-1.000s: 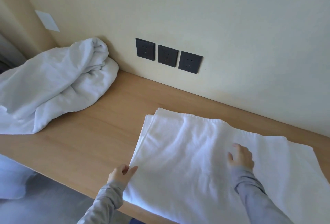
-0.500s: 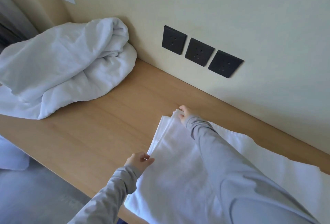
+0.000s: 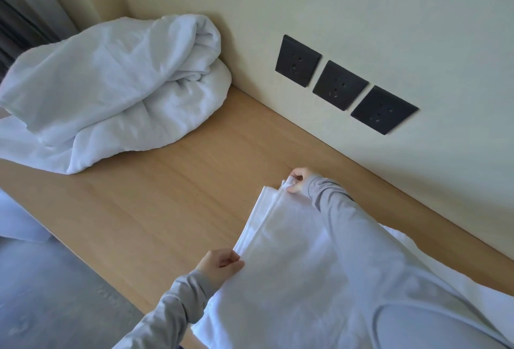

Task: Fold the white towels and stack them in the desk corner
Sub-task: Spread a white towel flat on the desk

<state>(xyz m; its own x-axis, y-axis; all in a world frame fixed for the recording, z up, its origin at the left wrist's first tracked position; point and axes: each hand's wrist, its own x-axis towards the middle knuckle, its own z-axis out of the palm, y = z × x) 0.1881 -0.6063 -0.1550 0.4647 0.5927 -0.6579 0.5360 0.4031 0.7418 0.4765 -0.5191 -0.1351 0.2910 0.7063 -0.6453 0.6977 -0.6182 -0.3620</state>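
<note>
A white towel [image 3: 289, 273] lies flat, folded in layers, on the wooden desk [image 3: 172, 195] at lower right. My left hand [image 3: 221, 263] pinches its near left corner. My right hand [image 3: 299, 181] pinches its far left corner, with my grey sleeve stretched across the towel and hiding part of it. A heap of crumpled white towels [image 3: 111, 92] sits in the desk's far left corner against the wall.
Three black wall sockets [image 3: 340, 84] are set in the cream wall just above the desk's back edge. The desk's front edge runs diagonally at lower left, with grey floor [image 3: 55, 293] below. Bare wood lies between the heap and the flat towel.
My right hand left the middle of the towel and reached to its far left corner, then gripped it. My left hand closed on the near corner. The view shifted left and nearer.
</note>
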